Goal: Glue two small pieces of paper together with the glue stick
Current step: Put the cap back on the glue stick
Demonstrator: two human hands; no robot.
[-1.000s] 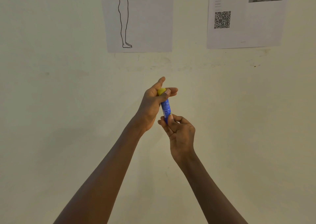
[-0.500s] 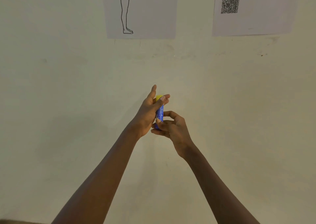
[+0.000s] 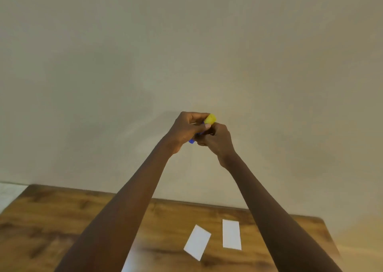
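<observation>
One wooden table (image 3: 51, 220) occupies the lower part of the view, set against a plain wall (image 3: 186, 43); its near edge is cut off by the frame. Two bare forearms rise from the bottom edge and meet above the table.

Left hand (image 3: 184, 129): fingers clenched around the blue body of one glue stick (image 3: 208, 122), held in the air in front of the wall, well above the table. Only a short blue tip below the hand and a sliver near the cap show; the rest of the body is hidden by the fingers.

Right hand (image 3: 216, 142): fingers curled against the same glue stick just below its yellow cap (image 3: 211, 118). Whether the cap is seated or loosened cannot be told.

Two small white paper pieces lie flat on the table, near each other but apart: a tilted one (image 3: 197, 242) and a nearly straight one (image 3: 231, 234). A pale patch at the bottom edge is partly hidden by the left forearm and cannot be identified. The picture is slightly blurred.
</observation>
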